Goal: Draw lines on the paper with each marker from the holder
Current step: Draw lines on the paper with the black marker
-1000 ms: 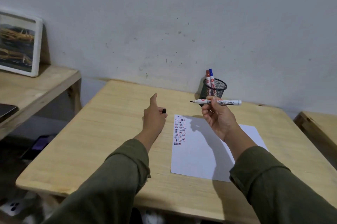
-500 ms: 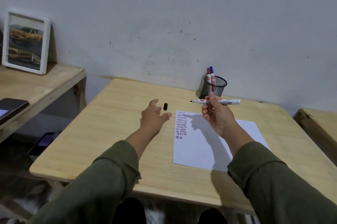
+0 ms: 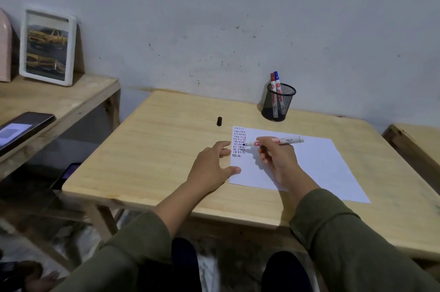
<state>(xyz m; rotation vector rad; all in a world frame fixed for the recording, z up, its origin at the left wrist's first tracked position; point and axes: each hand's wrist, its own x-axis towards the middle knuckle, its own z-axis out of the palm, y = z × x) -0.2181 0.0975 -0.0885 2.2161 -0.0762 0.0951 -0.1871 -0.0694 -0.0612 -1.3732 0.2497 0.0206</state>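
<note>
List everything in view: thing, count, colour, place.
table: 1, light wood, centre
paper: 1, white, on table, rows of short marks at its left edge
marker in hand: 1, white barrel, tip at the marks
cap: 1, black, on table left of paper's far corner
holder: 1, black mesh, back of table
markers in holder: 2, red cap and blue cap, upright
shelf: 1, wood, left
picture frame: 1, white, on shelf
phone: 1, dark, on shelf
left hand: open, thumb on paper edge
right hand: gripping marker
</note>
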